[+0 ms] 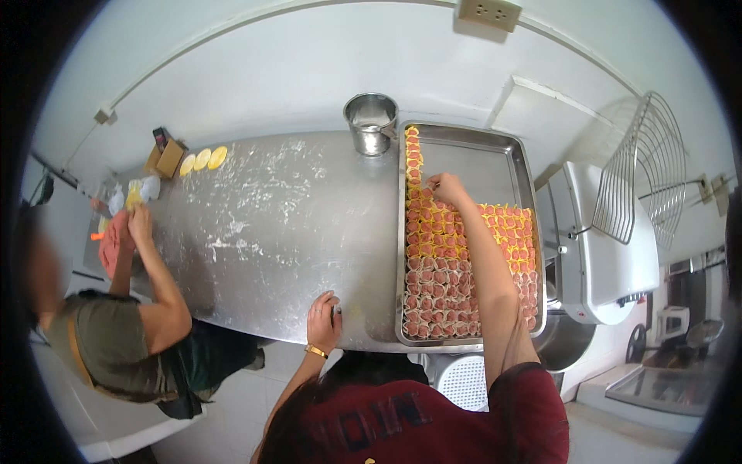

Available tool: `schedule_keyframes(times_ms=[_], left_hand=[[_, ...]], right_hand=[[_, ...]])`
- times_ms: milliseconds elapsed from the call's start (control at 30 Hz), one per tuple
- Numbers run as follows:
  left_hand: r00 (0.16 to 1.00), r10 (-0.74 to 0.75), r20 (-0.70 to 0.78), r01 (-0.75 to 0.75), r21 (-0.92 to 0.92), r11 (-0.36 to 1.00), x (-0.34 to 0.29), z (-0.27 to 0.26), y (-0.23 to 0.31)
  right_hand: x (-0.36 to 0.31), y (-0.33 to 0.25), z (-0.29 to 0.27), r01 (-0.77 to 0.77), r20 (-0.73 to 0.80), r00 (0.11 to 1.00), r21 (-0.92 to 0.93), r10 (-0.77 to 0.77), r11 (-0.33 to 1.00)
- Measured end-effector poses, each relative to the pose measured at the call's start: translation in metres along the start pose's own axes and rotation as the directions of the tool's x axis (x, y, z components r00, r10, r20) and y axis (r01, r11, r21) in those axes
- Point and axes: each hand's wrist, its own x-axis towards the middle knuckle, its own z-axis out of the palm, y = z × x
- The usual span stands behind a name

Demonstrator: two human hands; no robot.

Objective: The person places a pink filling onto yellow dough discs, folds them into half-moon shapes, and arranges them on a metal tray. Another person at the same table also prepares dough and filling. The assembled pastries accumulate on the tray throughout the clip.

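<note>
A large metal tray (471, 134) holds rows of small open-topped dumplings (437, 298) with pink filling, some in yellow wrappers and some in pale ones. My right hand (446, 188) reaches over the tray, fingertips pinched on a yellow-wrapped dumpling (427, 194) at the edge of the filled rows. The fingers partly cover that dumpling. At the near edge of the steel table (263, 255), my left hand (323, 323) rests with curled fingers around something small and dark that I cannot make out.
A metal pot (371, 127) stands behind the tray's left corner. Yellow round wrappers (202, 160) lie at the far left near a cardboard box (165, 159). A co-worker (108, 332) handles a pink cloth or bag (115, 243). A white machine (595, 247) with a wire guard stands right.
</note>
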Motion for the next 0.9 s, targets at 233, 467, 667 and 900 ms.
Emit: schedule_keyframes(times_ms=[233,467,667,900], left_hand=[[1.0,0.006,-0.016,-0.006,0.009,1.0,0.005,0.003,0.001],[1.0,0.01,-0.022,-0.009,0.008,1.0,0.007,0.003,0.005],[0.999,0.024,-0.032,-0.024,0.017,1.0,0.006,0.003,0.004],[0.999,0.025,-0.035,-0.026,-0.017,1.0,0.006,0.005,-0.001]], right_hand=[[0.01,-0.004,0.008,0.05,0.073,0.996,-0.025,-0.048,0.998],[0.01,0.0,0.003,0.039,-0.025,0.999,-0.075,-0.041,0.996],[0.01,-0.005,0.002,-0.016,0.107,0.994,0.054,0.01,0.998],[0.011,0.007,0.008,0.035,-0.087,0.996,0.056,-0.03,0.998]])
